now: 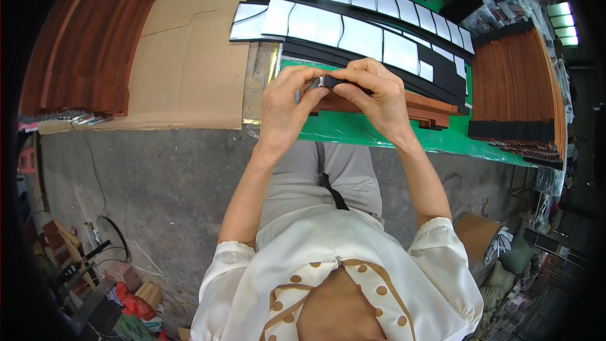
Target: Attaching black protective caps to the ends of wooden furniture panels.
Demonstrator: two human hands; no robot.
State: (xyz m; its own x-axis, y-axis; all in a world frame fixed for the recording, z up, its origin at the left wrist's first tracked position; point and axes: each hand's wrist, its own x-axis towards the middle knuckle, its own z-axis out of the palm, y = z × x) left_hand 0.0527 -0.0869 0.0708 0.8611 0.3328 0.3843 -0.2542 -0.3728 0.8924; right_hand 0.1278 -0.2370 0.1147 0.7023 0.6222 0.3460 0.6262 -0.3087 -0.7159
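A small black strip-like piece (pixel 332 81) with a silvery end is held in front of me, above the near edge of the table. My left hand (pixel 281 108) pinches its silvery end between thumb and fingertips. From the other side my right hand (pixel 381 97) is closed on the black part, thumb below and fingers over it. The fingers cover much of the piece, so its exact kind does not show. Just beyond the hands lie stacked flat black strips (pixel 451 79) with white panels (pixel 361 36) on them. Reddish-brown wooden slats (pixel 424 106) lie under my right hand.
Tall stacks of reddish-brown slats stand at the left (pixel 95 31) and right (pixel 514 79). Brown cardboard (pixel 189 82) covers the table's left part, a green sheet (pixel 353 131) its right part. A round drum (pixel 475 235) stands low right; a cable (pixel 125 240) lies on the concrete floor.
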